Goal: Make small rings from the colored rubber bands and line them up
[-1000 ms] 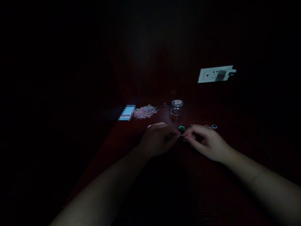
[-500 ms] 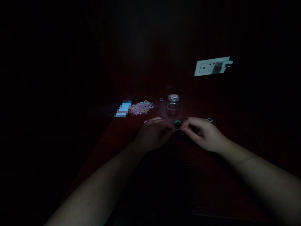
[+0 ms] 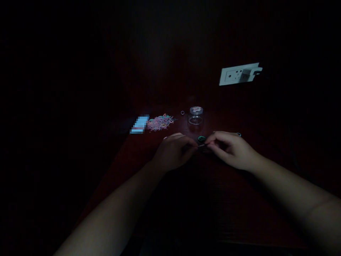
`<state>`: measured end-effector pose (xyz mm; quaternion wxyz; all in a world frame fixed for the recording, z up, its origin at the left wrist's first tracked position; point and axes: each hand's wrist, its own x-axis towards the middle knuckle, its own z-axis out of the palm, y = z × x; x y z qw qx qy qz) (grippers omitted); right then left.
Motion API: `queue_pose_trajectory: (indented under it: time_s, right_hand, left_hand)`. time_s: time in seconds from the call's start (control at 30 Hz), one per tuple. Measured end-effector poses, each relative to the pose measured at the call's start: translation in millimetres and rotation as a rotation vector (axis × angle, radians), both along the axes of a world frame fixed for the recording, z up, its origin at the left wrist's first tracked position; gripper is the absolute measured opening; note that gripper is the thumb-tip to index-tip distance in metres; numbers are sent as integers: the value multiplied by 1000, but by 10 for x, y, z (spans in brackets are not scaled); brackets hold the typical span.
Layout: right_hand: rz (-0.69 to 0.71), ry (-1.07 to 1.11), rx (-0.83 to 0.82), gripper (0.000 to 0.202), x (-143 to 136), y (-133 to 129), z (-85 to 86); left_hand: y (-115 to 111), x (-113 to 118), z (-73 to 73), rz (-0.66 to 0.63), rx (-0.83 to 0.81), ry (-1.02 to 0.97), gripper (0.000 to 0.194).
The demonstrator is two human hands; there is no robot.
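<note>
My left hand (image 3: 177, 151) and my right hand (image 3: 230, 148) face each other low over the dark red table, both closed in a pinch. Between their fingertips stretches a thin pale elastic band (image 3: 201, 145). Just beyond the fingertips lies a small green coil of bands (image 3: 201, 138). A pale blue ring-shaped band (image 3: 239, 134) shows partly from behind my right hand. Farther back left is a loose pile of small pastel elastic bands (image 3: 161, 122). A clear lidded jar (image 3: 195, 119) stands behind the hands.
A single small ring band (image 3: 182, 112) lies left of the jar. At the pile's left is a bright, blurred-out flat object (image 3: 140, 124). A white wall socket (image 3: 238, 74) with a plug in it sits at the back right. The surroundings are very dark.
My right hand has shifted slightly upward and covers more of the pale blue ring. The thin band between the fingertips is tilted a little more. My left hand has hardly moved.
</note>
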<state>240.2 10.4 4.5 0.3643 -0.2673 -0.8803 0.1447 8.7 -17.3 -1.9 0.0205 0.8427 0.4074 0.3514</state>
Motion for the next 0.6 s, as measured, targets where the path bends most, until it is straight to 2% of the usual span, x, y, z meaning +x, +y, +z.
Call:
queue_pose_trajectory:
  time_s: [0.27, 0.53, 0.6]
  right_hand:
    - [-165, 37, 9, 13, 196, 144, -6]
    - [-111, -30, 28, 14, 147, 109, 14]
    - [-133, -26, 46, 13, 183, 132, 32]
  left_hand:
    - [38, -35, -30, -21, 22, 6, 7]
    - [26, -21, -29, -41, 7, 14, 10]
    - [24, -21, -30, -40, 7, 9, 9]
